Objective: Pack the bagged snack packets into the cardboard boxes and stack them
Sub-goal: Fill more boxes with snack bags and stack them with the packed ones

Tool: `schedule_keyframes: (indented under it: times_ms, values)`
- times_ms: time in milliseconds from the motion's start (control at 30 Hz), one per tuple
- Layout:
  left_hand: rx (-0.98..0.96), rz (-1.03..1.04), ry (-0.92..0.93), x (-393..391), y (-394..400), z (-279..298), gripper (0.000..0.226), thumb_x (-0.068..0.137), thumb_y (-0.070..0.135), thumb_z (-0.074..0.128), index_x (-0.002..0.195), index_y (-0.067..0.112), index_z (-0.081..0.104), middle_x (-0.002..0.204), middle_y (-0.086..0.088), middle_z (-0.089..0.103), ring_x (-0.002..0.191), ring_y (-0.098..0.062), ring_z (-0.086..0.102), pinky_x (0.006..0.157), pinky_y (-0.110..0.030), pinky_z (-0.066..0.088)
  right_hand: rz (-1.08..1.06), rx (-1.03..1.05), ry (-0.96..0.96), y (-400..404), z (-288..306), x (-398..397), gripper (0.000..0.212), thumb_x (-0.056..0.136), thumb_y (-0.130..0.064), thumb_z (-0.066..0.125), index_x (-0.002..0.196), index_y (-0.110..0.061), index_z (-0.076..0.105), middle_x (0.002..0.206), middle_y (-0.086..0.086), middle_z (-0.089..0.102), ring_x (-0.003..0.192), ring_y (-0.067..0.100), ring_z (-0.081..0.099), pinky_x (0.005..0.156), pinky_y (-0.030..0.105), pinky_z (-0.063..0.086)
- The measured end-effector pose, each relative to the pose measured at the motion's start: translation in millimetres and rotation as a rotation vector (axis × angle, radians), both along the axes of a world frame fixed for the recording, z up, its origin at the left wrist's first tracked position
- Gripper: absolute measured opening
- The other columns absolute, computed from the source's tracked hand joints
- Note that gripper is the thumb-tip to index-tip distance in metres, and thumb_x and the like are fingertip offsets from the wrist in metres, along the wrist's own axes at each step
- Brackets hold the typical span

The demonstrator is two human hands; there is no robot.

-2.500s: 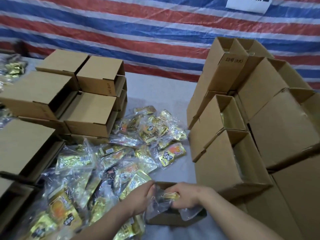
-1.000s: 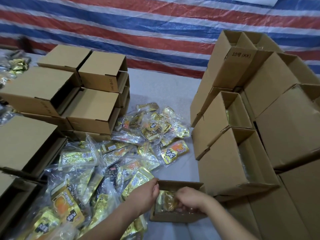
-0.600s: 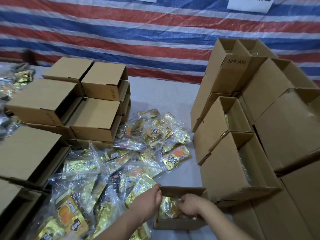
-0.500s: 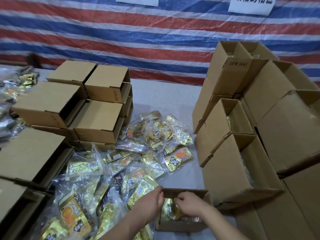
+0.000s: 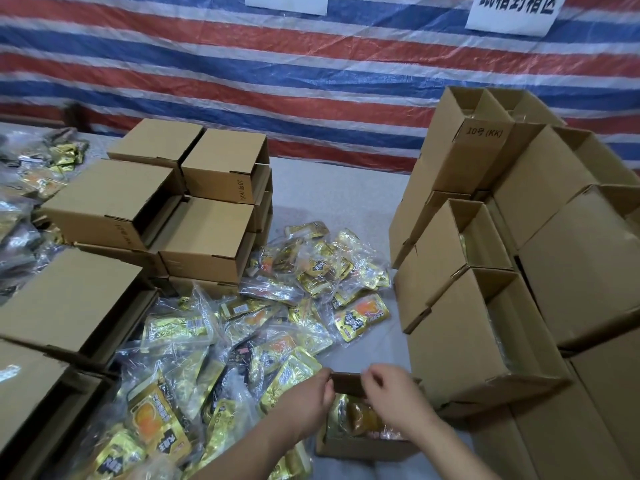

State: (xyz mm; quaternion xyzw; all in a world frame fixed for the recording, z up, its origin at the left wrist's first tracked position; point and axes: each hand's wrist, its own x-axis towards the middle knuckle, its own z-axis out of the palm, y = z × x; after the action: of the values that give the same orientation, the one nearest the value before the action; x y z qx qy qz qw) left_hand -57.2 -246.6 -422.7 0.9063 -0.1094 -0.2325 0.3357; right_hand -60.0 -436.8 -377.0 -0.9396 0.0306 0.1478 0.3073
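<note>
My left hand and right hand meet at the bottom centre of the frame over a small open cardboard box on the grey tabletop. The left grip pinches the far flap of that box at its left end, thumb and fingers curled on the edge. The right grip has its fingers bent at the same flap's right end; whether they clamp it or just touch it I cannot tell. Inside the box lies a bagged snack packet, gold and orange under clear plastic. Left of the box and up toward the centre spreads a loose pile of bagged snack packets. Closed boxes are stacked at left; open-topped boxes are stacked at right, before a striped tarp.
</note>
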Motion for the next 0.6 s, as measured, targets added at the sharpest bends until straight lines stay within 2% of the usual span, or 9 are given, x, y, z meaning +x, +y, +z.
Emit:
schedule_keyframes:
  times_ms: [33,67,133,167,233,333,500,600]
  values:
    - [-0.001,-0.001,0.005,0,0,0,0.033,0.103,0.046,0.023,0.122,0.031,0.046,0.081,0.008,0.060,0.078,-0.013,0.062,0.071,-0.032,0.048,-0.026,-0.005,-0.113,-5,4,4,0.027,0.098,-0.032,0.050,0.073,-0.023,0.057,0.075,-0.006,0.058,0.072,0.007,0.056,0.077,0.043,0.052]
    - [-0.002,-0.002,0.007,0,0,0,0.033,0.103,0.046,0.023,0.122,0.031,0.046,0.080,0.008,0.059,0.076,-0.012,0.061,0.069,-0.032,0.047,-0.030,-0.031,-0.177,-9,7,9,0.017,0.098,-0.030,0.050,0.089,-0.025,0.064,0.090,-0.008,0.062,0.087,0.009,0.058,0.086,0.040,0.050]
    - [-0.004,-0.005,0.003,1,1,-1,0.032,0.103,0.045,0.024,0.124,0.030,0.045,0.077,0.009,0.057,0.071,-0.008,0.057,0.064,-0.029,0.043,0.040,-0.155,-0.119,-19,8,18,0.032,0.101,-0.031,0.045,0.127,-0.019,0.059,0.124,-0.003,0.058,0.118,0.016,0.053,0.104,0.035,0.041]
    - [-0.004,-0.008,0.000,1,1,-1,0.032,0.104,0.044,0.024,0.125,0.030,0.044,0.077,0.010,0.056,0.069,-0.007,0.056,0.063,-0.029,0.042,0.087,-0.215,-0.032,-23,5,19,0.039,0.101,-0.032,0.042,0.135,-0.018,0.053,0.132,-0.002,0.055,0.125,0.018,0.049,0.107,0.034,0.038]
    - [-0.002,-0.017,0.002,2,1,-1,0.033,0.104,0.043,0.025,0.126,0.029,0.044,0.079,0.010,0.057,0.071,-0.010,0.057,0.067,-0.031,0.044,0.191,-0.347,0.113,-26,-3,15,0.039,0.099,-0.036,0.040,0.133,-0.022,0.052,0.131,-0.003,0.056,0.125,0.021,0.050,0.103,0.035,0.036]
    - [-0.003,-0.023,0.030,3,0,0,0.032,0.105,0.043,0.026,0.125,0.028,0.045,0.080,0.008,0.058,0.078,-0.016,0.061,0.073,-0.035,0.048,0.283,-0.525,0.093,-29,-17,4,0.027,0.091,-0.033,0.044,0.116,-0.026,0.051,0.117,-0.004,0.060,0.111,0.021,0.054,0.093,0.036,0.038]
    - [-0.024,0.040,0.103,13,-7,8,0.038,0.106,0.043,0.025,0.130,0.024,0.049,0.101,-0.002,0.066,0.092,-0.021,0.064,0.083,-0.037,0.050,0.264,-0.516,0.143,-33,-15,5,0.017,0.091,-0.012,0.044,0.103,-0.025,0.044,0.109,0.001,0.062,0.094,0.024,0.058,0.071,0.033,0.037]
    - [-0.064,0.157,0.185,17,-17,14,0.049,0.105,0.050,0.028,0.141,0.021,0.045,0.125,-0.007,0.065,0.111,-0.026,0.063,0.096,-0.040,0.049,0.206,-0.484,0.188,-39,-16,-1,0.021,0.089,-0.009,0.047,0.101,-0.026,0.042,0.109,0.003,0.062,0.097,0.027,0.061,0.069,0.031,0.038]
